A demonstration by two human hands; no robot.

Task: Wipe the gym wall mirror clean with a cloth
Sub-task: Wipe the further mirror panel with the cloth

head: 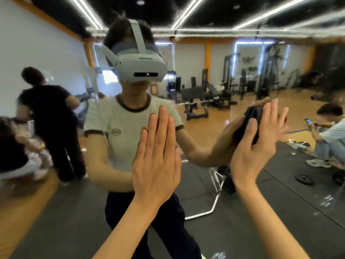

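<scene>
The wall mirror fills the whole view and reflects the gym and me. My left hand lies flat against the glass at centre, fingers straight and together, pointing up. To its right, my right hand presses a dark folded cloth against the mirror with straight fingers, thumb laid over the cloth. The reflected hand meets the cloth from behind. Most of the cloth is hidden between the hand and the glass.
Reflected in the mirror: weight machines and benches on a wooden floor, a chrome bar frame on black mats behind me, a person in dark clothes at left, and a seated person with a phone at right.
</scene>
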